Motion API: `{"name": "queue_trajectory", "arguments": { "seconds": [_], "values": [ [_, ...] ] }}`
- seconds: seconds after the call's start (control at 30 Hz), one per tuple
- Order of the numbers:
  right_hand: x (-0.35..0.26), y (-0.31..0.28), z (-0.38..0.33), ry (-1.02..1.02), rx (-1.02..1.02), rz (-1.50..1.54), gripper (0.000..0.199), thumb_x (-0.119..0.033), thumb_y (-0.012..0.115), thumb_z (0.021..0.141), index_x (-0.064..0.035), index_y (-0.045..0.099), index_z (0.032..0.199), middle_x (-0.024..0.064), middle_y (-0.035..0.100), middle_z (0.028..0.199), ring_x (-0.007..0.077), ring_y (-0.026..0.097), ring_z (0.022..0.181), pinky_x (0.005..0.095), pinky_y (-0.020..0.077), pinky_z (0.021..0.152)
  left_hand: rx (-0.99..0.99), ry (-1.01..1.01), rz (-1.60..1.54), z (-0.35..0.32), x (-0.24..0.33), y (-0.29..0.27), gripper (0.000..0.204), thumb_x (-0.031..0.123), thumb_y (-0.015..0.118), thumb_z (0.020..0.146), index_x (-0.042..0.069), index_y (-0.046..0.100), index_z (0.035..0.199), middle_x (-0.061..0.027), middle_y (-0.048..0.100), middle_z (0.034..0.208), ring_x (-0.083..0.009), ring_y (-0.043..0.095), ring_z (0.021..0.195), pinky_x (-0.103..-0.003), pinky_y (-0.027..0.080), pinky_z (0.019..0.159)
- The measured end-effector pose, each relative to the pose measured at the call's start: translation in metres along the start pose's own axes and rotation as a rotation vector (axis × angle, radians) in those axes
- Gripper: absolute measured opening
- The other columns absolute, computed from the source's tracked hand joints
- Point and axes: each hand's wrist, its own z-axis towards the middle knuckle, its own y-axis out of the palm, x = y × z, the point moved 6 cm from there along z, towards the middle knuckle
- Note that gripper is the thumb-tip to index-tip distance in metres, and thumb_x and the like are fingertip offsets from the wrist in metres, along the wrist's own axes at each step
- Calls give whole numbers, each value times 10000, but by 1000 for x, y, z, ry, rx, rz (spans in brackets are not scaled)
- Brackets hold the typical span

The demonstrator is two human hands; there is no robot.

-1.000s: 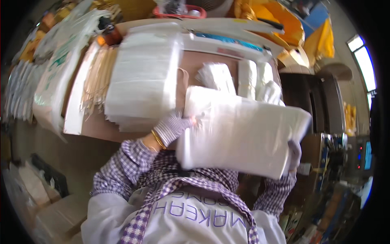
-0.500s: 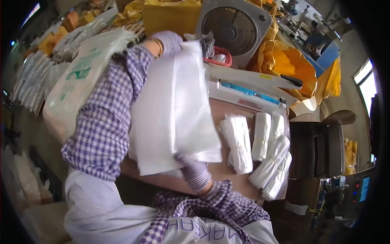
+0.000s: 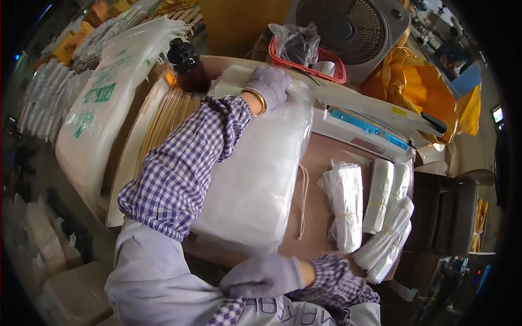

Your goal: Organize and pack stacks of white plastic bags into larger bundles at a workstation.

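A stack of clear plastic bags (image 3: 250,179) lies flat on the brown table. At its far end, my left hand (image 3: 269,88), in a pale purple glove, has its fingers curled over the bags' far edge. My right hand (image 3: 263,276), gloved the same, hangs close to my body, off the stack's near edge; motion smears its fingers. A thin cord loop (image 3: 302,204) lies beside the stack. Further right are several folded bundles of clear bags (image 3: 346,204).
A white bag sealer (image 3: 370,130) with a black handle lies at the back right. Behind it stand a red basket (image 3: 337,70) and a grey fan (image 3: 348,32). A dark bottle (image 3: 187,68) and a box of thin sticks (image 3: 168,119) sit left of the stack. A large wrapped bundle (image 3: 103,119) is farther left.
My right hand has left the bags' near end and come back toward my body. The bags now lie flatter on the table. The whole view has shifted, uncovering the bottle, sticks and cord.
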Motion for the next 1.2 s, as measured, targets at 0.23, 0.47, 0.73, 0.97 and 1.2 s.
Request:
{"name": "queue_trajectory", "arguments": {
  "seconds": [0.23, 0.47, 0.73, 0.97, 1.2],
  "values": [
    [4, -139, 30, 441, 457, -1445, 573, -425, 526, 776, -68, 438, 1214, 108, 370, 1311, 343, 249, 1251, 499, 201, 1004, -80, -39, -52, -7, -9, 6, 254, 239, 534, 714, 77, 589, 902, -107, 585, 930, -275, 562, 898, -388, 435, 793],
    [45, -163, 21, 661, 615, -1414, 632, -456, 449, 797, -80, 331, 1291, 95, 255, 1386, 317, 190, 1284, 495, 183, 1012, 58, -208, -403, -72, -92, -37, 334, 252, 578, 738, 52, 552, 1004, -163, 562, 981, -309, 542, 924, -345, 441, 793],
    [31, -184, -6, 426, 882, -1293, 490, -339, 566, 784, -72, 471, 1184, 141, 416, 1265, 310, 356, 1192, 343, 306, 983, 84, -315, -615, -213, -106, -67, 279, 147, 569, 784, 30, 560, 1037, -83, 591, 964, -165, 557, 875, -258, 439, 782],
    [25, -132, -158, 1438, 771, -1297, 646, -371, 607, 694, -102, 379, 1236, 117, 393, 1266, 310, 413, 1130, 383, 386, 907, 526, -481, -1033, -325, 5, -87, 145, 52, 531, 801, 19, 594, 928, -79, 615, 859, -154, 581, 795, -242, 454, 699],
    [30, -151, -181, 1524, 986, -1112, 671, -235, 631, 693, -65, 294, 1248, 180, 444, 1179, 323, 503, 1032, 390, 440, 840, -34, -207, -1859, -303, 188, -48, 273, 112, 516, 851, -9, 519, 1095, -85, 577, 985, -128, 542, 912, -228, 446, 763]
  ]
}}
